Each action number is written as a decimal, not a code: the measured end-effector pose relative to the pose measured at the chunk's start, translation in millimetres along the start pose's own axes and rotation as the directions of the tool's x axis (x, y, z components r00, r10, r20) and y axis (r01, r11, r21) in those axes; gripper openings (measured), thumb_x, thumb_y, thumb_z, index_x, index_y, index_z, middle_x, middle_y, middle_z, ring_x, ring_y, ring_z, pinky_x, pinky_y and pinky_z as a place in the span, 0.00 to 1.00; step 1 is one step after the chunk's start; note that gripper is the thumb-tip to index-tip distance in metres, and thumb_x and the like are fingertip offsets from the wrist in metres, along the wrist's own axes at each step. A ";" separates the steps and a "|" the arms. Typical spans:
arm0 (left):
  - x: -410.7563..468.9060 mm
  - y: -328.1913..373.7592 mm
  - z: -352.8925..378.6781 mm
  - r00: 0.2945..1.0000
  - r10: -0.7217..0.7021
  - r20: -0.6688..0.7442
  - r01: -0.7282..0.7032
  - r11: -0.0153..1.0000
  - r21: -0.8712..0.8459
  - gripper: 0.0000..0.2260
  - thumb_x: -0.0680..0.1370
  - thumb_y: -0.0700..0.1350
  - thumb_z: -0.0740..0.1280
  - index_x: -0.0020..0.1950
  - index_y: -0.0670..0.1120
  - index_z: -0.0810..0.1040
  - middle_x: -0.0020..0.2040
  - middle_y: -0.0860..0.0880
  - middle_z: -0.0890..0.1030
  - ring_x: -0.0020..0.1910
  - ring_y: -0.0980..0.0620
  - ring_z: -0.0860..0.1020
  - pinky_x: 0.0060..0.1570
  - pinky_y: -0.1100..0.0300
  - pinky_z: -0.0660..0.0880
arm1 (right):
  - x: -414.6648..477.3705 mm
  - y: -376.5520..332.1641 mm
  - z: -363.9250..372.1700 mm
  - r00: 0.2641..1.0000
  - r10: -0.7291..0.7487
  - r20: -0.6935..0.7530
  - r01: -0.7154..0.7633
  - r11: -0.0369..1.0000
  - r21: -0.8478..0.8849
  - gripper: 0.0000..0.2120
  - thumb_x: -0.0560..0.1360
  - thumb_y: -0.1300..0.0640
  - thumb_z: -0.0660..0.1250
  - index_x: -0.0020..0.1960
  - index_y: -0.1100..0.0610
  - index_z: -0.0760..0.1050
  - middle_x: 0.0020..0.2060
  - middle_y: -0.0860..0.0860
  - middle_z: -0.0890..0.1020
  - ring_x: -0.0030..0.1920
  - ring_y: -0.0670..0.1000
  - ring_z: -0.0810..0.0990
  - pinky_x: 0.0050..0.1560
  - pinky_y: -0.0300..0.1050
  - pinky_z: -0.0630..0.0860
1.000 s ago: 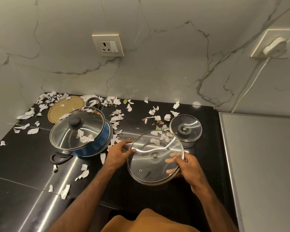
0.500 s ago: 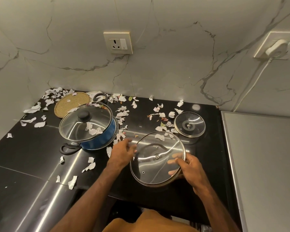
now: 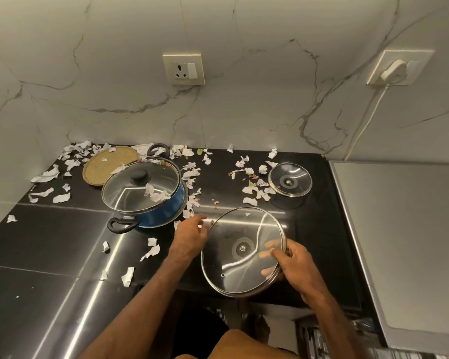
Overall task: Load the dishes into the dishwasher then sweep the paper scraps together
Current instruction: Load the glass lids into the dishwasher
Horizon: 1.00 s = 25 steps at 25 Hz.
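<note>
Head view, nearest first: my right hand (image 3: 293,263) grips the right rim of the large glass lid (image 3: 233,268), thumb on top, fingers curled beneath and seen through the glass. The lid is tilted at the front edge of the black counter (image 3: 49,242). My left hand (image 3: 188,238) is at the lid's left rim, its fingers blurred, so I cannot tell whether they grasp it. Farther back sits the blue pot (image 3: 161,216) under its own lid, with paper scraps (image 3: 192,173) scattered around it. A small glass lid (image 3: 289,180) lies to the right and a woven mat (image 3: 104,164) by the wall.
</note>
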<state>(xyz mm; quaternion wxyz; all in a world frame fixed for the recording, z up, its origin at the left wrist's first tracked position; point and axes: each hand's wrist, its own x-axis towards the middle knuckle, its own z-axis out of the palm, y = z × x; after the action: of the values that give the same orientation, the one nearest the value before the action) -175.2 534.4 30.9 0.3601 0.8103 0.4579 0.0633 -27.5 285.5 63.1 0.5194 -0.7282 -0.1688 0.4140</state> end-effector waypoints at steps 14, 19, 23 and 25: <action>-110.9 -41.8 9.0 0.944 0.317 0.094 -0.326 0.940 0.104 0.10 0.82 0.46 0.67 0.61 0.50 0.84 0.52 0.52 0.86 0.49 0.54 0.82 0.57 0.54 0.79 | -152.0 65.7 50.1 0.976 0.071 -0.207 -0.049 0.993 0.107 0.07 0.83 0.60 0.67 0.60 0.57 0.81 0.44 0.48 0.89 0.42 0.55 0.90 0.47 0.56 0.87; -168.1 -49.6 42.5 0.851 0.396 0.344 -0.443 0.894 0.066 0.20 0.80 0.50 0.72 0.72 0.49 0.77 0.62 0.51 0.84 0.61 0.50 0.81 0.63 0.59 0.73 | -211.9 100.5 43.8 0.932 0.186 -0.313 -0.105 0.960 0.258 0.08 0.83 0.61 0.64 0.60 0.59 0.79 0.46 0.54 0.89 0.42 0.61 0.89 0.41 0.50 0.84; -195.6 -26.6 79.1 0.759 0.410 0.506 -0.528 0.842 0.109 0.23 0.80 0.50 0.71 0.75 0.49 0.74 0.67 0.47 0.81 0.66 0.46 0.78 0.66 0.58 0.71 | -253.8 132.1 25.1 0.878 0.271 -0.394 -0.133 0.930 0.344 0.08 0.83 0.62 0.64 0.59 0.61 0.79 0.46 0.55 0.89 0.42 0.61 0.89 0.42 0.52 0.84; -210.0 -8.4 101.0 0.702 0.431 0.567 -0.583 0.805 0.110 0.21 0.81 0.46 0.70 0.75 0.48 0.74 0.68 0.48 0.80 0.67 0.47 0.77 0.66 0.62 0.68 | -273.0 150.5 7.6 0.845 0.319 -0.430 -0.134 0.903 0.408 0.08 0.83 0.62 0.64 0.59 0.62 0.79 0.45 0.56 0.89 0.42 0.61 0.89 0.39 0.50 0.83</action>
<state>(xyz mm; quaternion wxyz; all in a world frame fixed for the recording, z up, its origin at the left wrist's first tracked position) -257.7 318.6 -0.7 0.3185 0.9339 0.1048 -0.1240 -225.0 44.9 44.1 0.6166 -0.7149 0.1355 0.3005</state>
